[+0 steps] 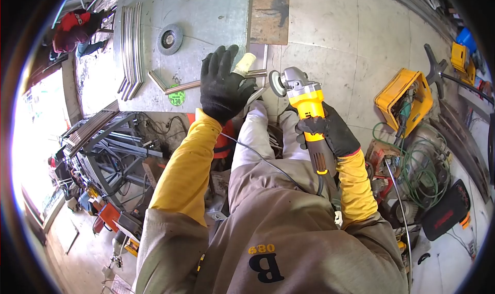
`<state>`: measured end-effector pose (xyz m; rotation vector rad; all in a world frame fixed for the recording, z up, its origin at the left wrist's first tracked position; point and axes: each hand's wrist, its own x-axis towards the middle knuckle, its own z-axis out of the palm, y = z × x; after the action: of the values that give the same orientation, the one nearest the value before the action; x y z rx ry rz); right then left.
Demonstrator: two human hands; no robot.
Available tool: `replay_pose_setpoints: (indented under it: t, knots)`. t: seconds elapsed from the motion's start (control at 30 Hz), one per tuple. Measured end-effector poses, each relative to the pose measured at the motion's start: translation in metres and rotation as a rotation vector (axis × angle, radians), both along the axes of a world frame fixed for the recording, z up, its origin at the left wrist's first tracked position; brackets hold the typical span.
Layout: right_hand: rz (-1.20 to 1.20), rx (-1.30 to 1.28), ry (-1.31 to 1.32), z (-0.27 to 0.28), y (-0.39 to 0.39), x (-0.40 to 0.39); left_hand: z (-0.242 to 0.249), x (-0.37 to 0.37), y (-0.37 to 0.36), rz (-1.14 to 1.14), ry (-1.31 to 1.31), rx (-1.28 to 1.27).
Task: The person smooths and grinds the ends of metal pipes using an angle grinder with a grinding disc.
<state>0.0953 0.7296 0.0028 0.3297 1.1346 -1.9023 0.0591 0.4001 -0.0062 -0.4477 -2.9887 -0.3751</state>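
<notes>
My left hand, in a black glove, rests over a bent metal tube at the table's near edge. Its fingers point forward, and a pale yellowish piece shows beside the index side; how it is held is unclear. My right hand, also gloved, wraps round the body of a yellow and grey angle grinder. The grinder's disc faces left, close to the right end of the tube. A green round sticker lies under the tube on the grey metal table.
Several bent tubes and a spare round wheel lie on the table. A person in red is at the upper left. Metal frames stand at left; a yellow crate and hoses are at right.
</notes>
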Motion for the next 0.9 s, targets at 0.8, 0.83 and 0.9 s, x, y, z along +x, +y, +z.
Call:
replay_pose_setpoints:
  t: [0.8,0.83,0.9]
  knots:
    - [0.004,0.109,0.188,0.005,-0.014,0.013,-0.004,0.000,-0.001,-0.021,0.046,-0.017]
    - [0.000,0.128,0.183,0.000,-0.015,0.014,-0.003,0.000,0.001,-0.026,0.041,-0.019]
    - [-0.009,0.141,0.179,-0.006,-0.014,0.017,0.000,-0.001,0.003,-0.012,0.039,-0.023]
